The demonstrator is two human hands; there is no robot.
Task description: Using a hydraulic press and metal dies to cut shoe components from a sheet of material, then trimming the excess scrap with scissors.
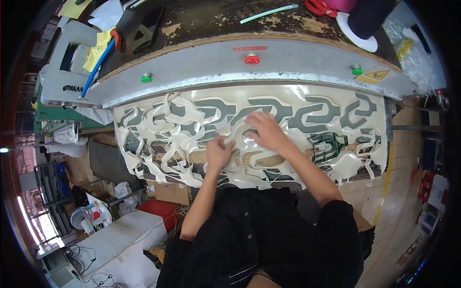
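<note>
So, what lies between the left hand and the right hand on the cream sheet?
In the head view, only a short stretch of the cut-out cream sheet lies between the left hand and the right hand.

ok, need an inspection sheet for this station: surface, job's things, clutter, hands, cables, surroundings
Surface: grey press bed under a metal front beam with one red button and two green buttons.
Job's things: cream sheet with many shapes cut out, left as a web of strips; loose strips tangled at the left.
Clutter: on the worn machine top, yellow notes, a pale green strip, red scissors.
Hands: left hand pinches a strip of the sheet; right hand lies flat on it.
Cables: blue hose at the machine's left; wires on the floor.
Surroundings: fan, white bench, red box, wooden floor.
</note>
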